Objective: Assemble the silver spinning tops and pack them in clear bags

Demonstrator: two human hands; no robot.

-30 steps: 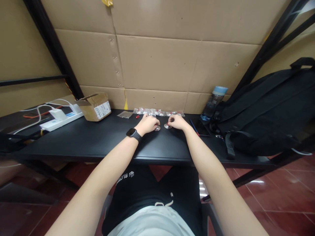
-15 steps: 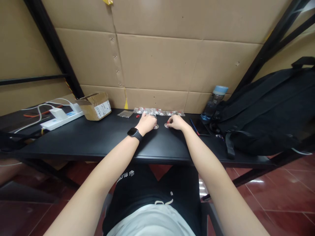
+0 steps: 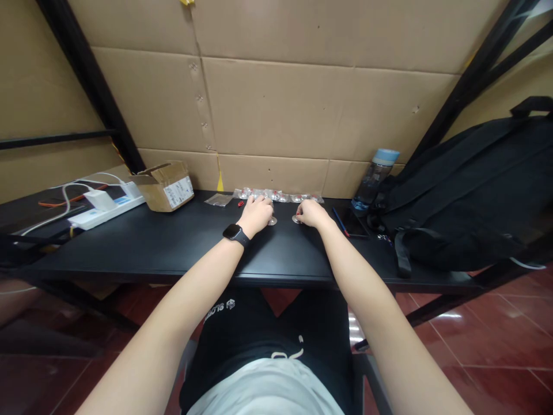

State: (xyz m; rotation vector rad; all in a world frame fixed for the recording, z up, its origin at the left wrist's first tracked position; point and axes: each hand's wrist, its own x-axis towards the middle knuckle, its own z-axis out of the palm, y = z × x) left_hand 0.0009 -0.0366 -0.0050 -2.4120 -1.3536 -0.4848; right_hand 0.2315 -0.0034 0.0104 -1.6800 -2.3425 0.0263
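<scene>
My left hand (image 3: 256, 214), with a black watch on its wrist, bends over a clear round disc (image 3: 272, 221) on the black table (image 3: 173, 246); its fingertips are hidden. To the right, my right hand (image 3: 311, 213) pinches the red part of a second clear disc (image 3: 296, 219), which is at the tabletop. Behind both hands lies a row of clear plastic packets (image 3: 285, 196) with small red parts inside. A small red piece (image 3: 241, 203) and a flat clear bag (image 3: 219, 199) lie left of my left hand.
An open cardboard box (image 3: 166, 187) and a white power strip (image 3: 106, 212) with cables are on the left. At the right are a blue pen (image 3: 339, 220), a dark phone (image 3: 358, 223), a blue-capped bottle (image 3: 375, 180) and a black backpack (image 3: 470, 190). A cardboard wall stands behind.
My right hand has shifted slightly right with its disc, away from the left one. My left hand's fingers have moved a little over the other disc.
</scene>
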